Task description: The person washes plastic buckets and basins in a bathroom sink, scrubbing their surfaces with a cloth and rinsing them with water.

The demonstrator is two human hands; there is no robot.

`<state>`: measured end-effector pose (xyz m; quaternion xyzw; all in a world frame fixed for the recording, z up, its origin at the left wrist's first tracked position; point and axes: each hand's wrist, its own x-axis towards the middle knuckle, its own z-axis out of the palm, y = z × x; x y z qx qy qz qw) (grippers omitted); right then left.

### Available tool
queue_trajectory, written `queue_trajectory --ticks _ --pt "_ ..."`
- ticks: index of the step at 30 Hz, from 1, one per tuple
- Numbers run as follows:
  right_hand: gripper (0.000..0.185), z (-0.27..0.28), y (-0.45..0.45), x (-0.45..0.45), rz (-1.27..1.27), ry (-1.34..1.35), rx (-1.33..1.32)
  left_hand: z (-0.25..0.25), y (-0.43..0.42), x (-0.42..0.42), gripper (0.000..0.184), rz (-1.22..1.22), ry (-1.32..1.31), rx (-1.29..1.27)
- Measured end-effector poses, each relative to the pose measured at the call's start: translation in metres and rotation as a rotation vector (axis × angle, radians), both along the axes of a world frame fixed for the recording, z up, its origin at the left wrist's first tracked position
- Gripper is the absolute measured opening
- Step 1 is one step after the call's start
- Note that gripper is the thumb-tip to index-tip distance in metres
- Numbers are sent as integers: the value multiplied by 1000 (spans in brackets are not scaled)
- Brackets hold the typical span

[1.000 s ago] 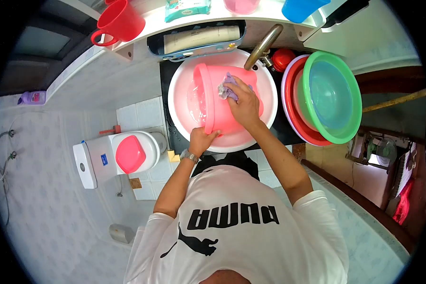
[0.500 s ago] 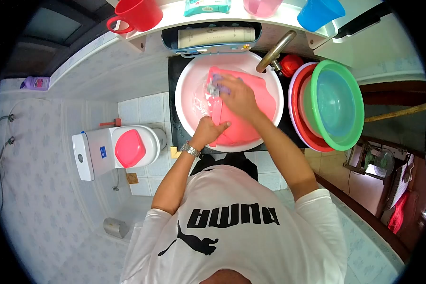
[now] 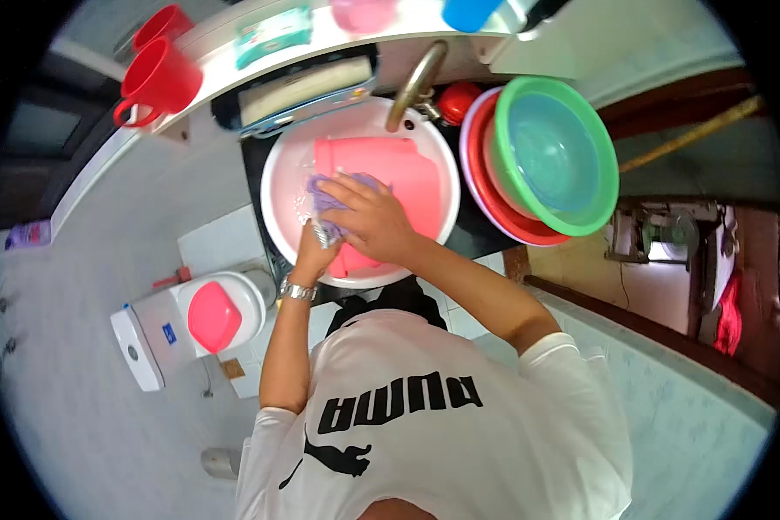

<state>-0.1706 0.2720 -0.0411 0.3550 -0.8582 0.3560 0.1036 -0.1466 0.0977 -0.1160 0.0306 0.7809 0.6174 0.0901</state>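
Note:
A pink plastic container (image 3: 399, 173) lies in the round white sink (image 3: 446, 195), its straight rim towards the left; I cannot make out its exact kind. My left hand (image 3: 315, 250), with a metal watch at the wrist, is closed at that rim, its fingertips partly hidden by a wet purple cloth (image 3: 319, 198). My right hand (image 3: 371, 217) presses the cloth against the container near the rim, its fingers bent over the cloth. Water glistens in the sink on the left of the container.
A metal faucet (image 3: 418, 82) leans over the sink's far edge. Stacked basins, a green one (image 3: 605, 165) on top, stand at the right on the black counter (image 3: 258, 165). Above the sink runs a white shelf (image 3: 221, 74) with a red mug (image 3: 160, 78). A toilet (image 3: 250, 303) stands left.
My right hand and the purple cloth have moved down along the rim, close to my left hand. The container has turned slightly, and the whole view has tilted and shifted.

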Motion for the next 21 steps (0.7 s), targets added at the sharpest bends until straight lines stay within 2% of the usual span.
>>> queue_trajectory --ticks 2,3,5,6,7,9,14,17,19,21 --pt "40 1 -4 -12 -64 -16 -14 15 1 -6 20 92 -264 48" --pt "42 0 -6 -20 -100 -37 -35 16 0 -7 20 81 -262 49" --pt "41 -5 -10 -35 -151 -39 -67 21 -2 -3 28 121 -243 6" --pt "41 -7 -11 -41 -194 -43 -100 25 -1 6 37 65 -210 -38" --pt "41 -7 -12 -45 -195 -42 -102 24 2 13 37 65 -210 -40" --pt "41 -6 -14 -49 -236 -53 -92 19 13 22 43 127 108 -358" --pt "41 -8 -14 -37 -197 -70 -64 2 7 21 46 147 -53 -210" --pt "39 -9 0 -13 -149 -80 -5 -1 7 15 45 142 22 -212" --pt "38 -10 7 -12 -111 -104 15 -2 2 16 37 47 136 -226" --pt "37 -11 10 -12 -62 -61 1 -3 2 16 39 34 128 -211"
